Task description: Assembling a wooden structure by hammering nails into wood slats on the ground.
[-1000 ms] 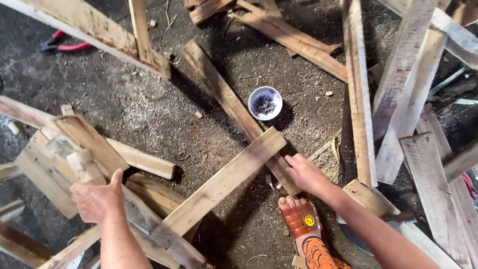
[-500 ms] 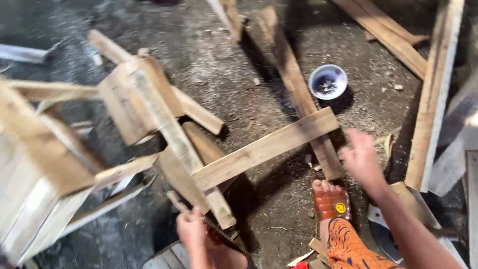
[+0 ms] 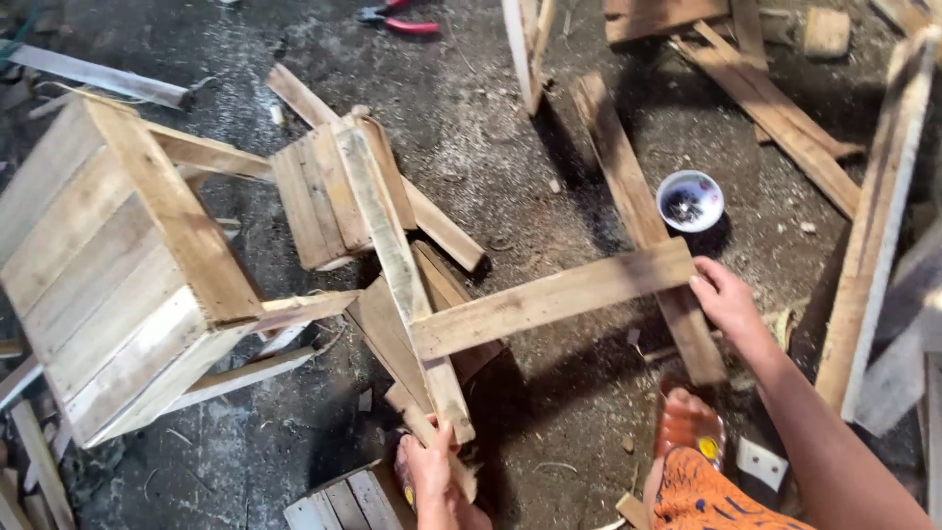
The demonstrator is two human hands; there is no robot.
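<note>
Here the right hand [image 3: 724, 297] is closed over the far end of a flat plank [image 3: 554, 298], fingers curled onto its top face and thumb at the end edge. That plank lies crosswise — its other end rests against a long pale slat [image 3: 402, 270], and it crosses over a darker board [image 3: 643, 221] lying on the ground. Just beyond the plank's held end sits a small white bowl [image 3: 691, 200] with dark nails in it, apart from the hand. The left hand [image 3: 432, 471] grips the near end of the pale slat, fingers wrapped around it. To the left of the plank, well apart, stands a wooden crate [image 3: 118, 265] tipped on its side; a smaller slatted panel [image 3: 329, 191] lies between crate and plank. Near the plank's held end, on the person's side, a sandalled foot [image 3: 692, 432] rests on the dirt floor [image 3: 471, 137]. Red-handled pliers [image 3: 397, 20] lie far beyond the plank.
</note>
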